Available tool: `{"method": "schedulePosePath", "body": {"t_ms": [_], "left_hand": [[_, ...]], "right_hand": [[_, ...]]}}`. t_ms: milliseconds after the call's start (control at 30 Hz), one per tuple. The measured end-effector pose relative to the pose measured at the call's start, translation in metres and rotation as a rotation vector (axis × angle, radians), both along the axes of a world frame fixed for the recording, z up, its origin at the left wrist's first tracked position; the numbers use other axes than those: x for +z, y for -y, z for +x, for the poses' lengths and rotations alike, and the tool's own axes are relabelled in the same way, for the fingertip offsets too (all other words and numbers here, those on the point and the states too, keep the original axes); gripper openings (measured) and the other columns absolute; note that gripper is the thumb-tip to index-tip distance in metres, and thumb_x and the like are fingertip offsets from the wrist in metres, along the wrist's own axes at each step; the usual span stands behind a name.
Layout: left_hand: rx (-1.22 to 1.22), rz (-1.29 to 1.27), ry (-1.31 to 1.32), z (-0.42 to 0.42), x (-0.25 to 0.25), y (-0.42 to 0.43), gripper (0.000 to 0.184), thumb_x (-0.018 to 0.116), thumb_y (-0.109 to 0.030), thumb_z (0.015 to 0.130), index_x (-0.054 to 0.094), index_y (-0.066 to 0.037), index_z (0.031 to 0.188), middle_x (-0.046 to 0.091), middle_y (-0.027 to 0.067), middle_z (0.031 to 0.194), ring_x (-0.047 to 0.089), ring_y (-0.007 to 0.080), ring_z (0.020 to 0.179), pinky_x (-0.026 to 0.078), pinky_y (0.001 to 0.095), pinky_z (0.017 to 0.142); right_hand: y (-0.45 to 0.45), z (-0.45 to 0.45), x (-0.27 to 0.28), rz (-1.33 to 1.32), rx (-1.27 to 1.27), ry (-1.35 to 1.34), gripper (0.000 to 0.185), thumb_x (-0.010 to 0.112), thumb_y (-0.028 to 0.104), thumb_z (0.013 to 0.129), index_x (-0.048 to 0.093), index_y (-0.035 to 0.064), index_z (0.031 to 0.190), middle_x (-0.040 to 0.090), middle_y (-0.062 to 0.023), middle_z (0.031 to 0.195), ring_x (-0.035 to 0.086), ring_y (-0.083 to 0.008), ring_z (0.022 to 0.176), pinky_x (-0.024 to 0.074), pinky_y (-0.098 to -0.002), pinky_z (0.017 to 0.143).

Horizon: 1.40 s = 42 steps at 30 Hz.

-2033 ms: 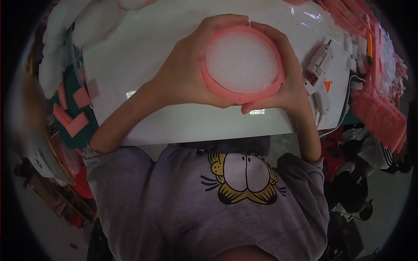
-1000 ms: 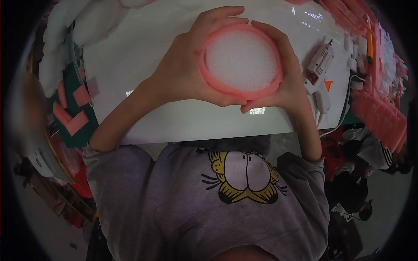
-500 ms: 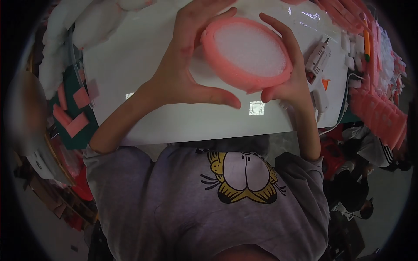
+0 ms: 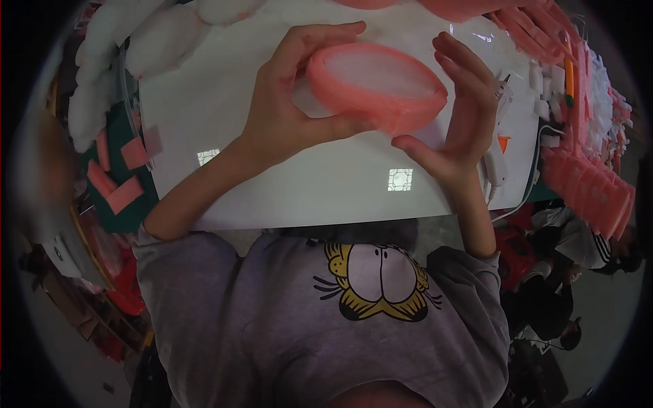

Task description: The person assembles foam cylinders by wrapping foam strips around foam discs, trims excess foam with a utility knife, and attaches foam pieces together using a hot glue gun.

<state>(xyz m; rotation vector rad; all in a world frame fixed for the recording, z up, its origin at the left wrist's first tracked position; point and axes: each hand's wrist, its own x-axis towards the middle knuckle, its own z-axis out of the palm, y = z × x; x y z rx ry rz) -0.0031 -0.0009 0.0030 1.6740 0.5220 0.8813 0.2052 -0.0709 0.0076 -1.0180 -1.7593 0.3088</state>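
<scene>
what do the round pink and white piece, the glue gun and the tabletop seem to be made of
Round piece: probably soft matte foam; its thick pink wall and pale top show no sharp glints.
Glue gun: likely smooth hard plastic, judging by the moulded-looking white body.
Tabletop: glossy, with crisp patterned reflections; glass, laminate or plastic, can't tell which.

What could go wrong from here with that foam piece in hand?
The pink-and-white foam piece is tilted, with the left hand gripping one side and the right hand's fingers spread clear of it; it could slip or twist onto the tabletop.

The glue gun lies right behind the right hand, so a careless sweep might knock it. Whether it is hot, I can't tell.
</scene>
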Motion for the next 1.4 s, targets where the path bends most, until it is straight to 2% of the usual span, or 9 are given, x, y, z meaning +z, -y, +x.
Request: {"method": "schedulePosePath", "body": {"t_ms": [33, 67, 133, 233, 367, 433, 533, 1133, 1400], "left_hand": [[0.012, 0.01, 0.008, 0.001, -0.001, 0.0, 0.074, 0.078, -0.033, 0.069, 0.039, -0.002, 0.125, 0.047, 0.0186, 0.131, 0.048, 0.0262, 0.12, 0.041, 0.0375, 0.098], [0.01, 0.01, 0.008, 0.001, -0.001, 0.0, 0.074, 0.078, -0.033, 0.069, 0.039, -0.002, 0.125, 0.047, 0.0186, 0.131, 0.048, 0.0262, 0.12, 0.041, 0.0375, 0.098], [-0.001, -0.043, -0.08, -0.002, 0.001, 0.0, 0.074, 0.077, -0.032, 0.07, 0.038, -0.002, 0.125, 0.048, 0.0175, 0.13, 0.048, 0.0268, 0.119, 0.041, 0.0377, 0.097], [-0.009, -0.069, -0.132, -0.001, 0.003, 0.003, 0.074, 0.076, -0.034, 0.072, 0.038, -0.002, 0.126, 0.048, 0.0167, 0.129, 0.048, 0.028, 0.12, 0.04, 0.0396, 0.098], [0.012, 0.215, -0.107, -0.001, 0.0, 0.001, 0.072, 0.075, -0.035, 0.072, 0.039, -0.003, 0.125, 0.05, 0.0167, 0.126, 0.049, 0.0313, 0.118, 0.039, 0.0438, 0.098], [0.093, 0.471, -0.033, 0.002, 0.004, -0.002, 0.062, 0.082, -0.025, 0.059, 0.055, -0.008, 0.112, 0.059, 0.0081, 0.109, 0.057, 0.0275, 0.104, 0.045, 0.0388, 0.087], [0.075, 0.658, -0.014, 0.002, 0.007, 0.0, 0.053, 0.081, -0.024, 0.055, 0.06, -0.011, 0.103, 0.061, 0.0066, 0.105, 0.057, 0.0282, 0.102, 0.046, 0.0397, 0.084], [0.068, 0.529, 0.073, 0.002, 0.009, 0.008, 0.044, 0.081, -0.024, 0.054, 0.067, -0.012, 0.094, 0.058, 0.0036, 0.089, 0.053, 0.0199, 0.081, 0.044, 0.0318, 0.067], [0.036, 0.495, 0.05, 0.001, 0.015, 0.011, 0.043, 0.08, -0.021, 0.054, 0.067, -0.011, 0.094, 0.058, 0.0038, 0.088, 0.053, 0.0195, 0.08, 0.043, 0.0311, 0.065]], "right_hand": [[0.0, -0.001, -0.001, 0.101, -0.04, 0.058, 0.075, 0.087, 0.03, 0.053, 0.055, 0.0035, 0.115, 0.046, -0.0207, 0.126, 0.049, -0.0311, 0.115, 0.0454, -0.0406, 0.088], [0.0, -0.002, 0.001, 0.101, -0.042, 0.058, 0.075, 0.087, 0.03, 0.053, 0.055, 0.0035, 0.115, 0.046, -0.0207, 0.126, 0.049, -0.0311, 0.115, 0.0454, -0.0406, 0.088], [0.001, -0.004, 0.004, 0.219, -0.079, 0.186, 0.054, 0.084, 0.02, 0.056, 0.063, 0.0014, 0.101, 0.056, -0.0198, 0.111, 0.057, -0.0287, 0.102, 0.0494, -0.0362, 0.079], [0.007, -0.004, 0.003, 0.087, -0.037, 0.1, 0.045, 0.083, 0.014, 0.056, 0.064, 0.0003, 0.095, 0.06, -0.0173, 0.102, 0.061, -0.0263, 0.088, 0.0511, -0.0322, 0.071], [0.009, -0.005, 0.01, 0.049, -0.04, 0.024, 0.045, 0.082, 0.011, 0.057, 0.063, -0.001, 0.096, 0.063, -0.0151, 0.093, 0.062, -0.0246, 0.079, 0.0511, -0.0296, 0.065], [0.01, -0.002, 0.01, -0.031, 0.002, -0.017, 0.046, 0.083, 0.011, 0.057, 0.061, -0.0029, 0.095, 0.064, -0.0147, 0.091, 0.062, -0.0245, 0.079, 0.0509, -0.0301, 0.065], [0.008, -0.006, 0.011, -0.038, 0.089, -0.06, 0.048, 0.084, 0.014, 0.057, 0.06, -0.004, 0.095, 0.066, -0.0143, 0.088, 0.062, -0.0244, 0.079, 0.0507, -0.0299, 0.064], [0.011, -0.011, 0.016, -0.123, 0.156, -0.162, 0.043, 0.081, 0.01, 0.058, 0.061, -0.0042, 0.093, 0.066, -0.0138, 0.086, 0.062, -0.0241, 0.074, 0.0499, -0.0296, 0.062], [0.012, -0.011, 0.015, -0.133, 0.168, -0.173, 0.041, 0.081, 0.009, 0.058, 0.062, -0.0031, 0.092, 0.066, -0.0134, 0.085, 0.061, -0.0238, 0.073, 0.049, -0.0299, 0.061]]}}
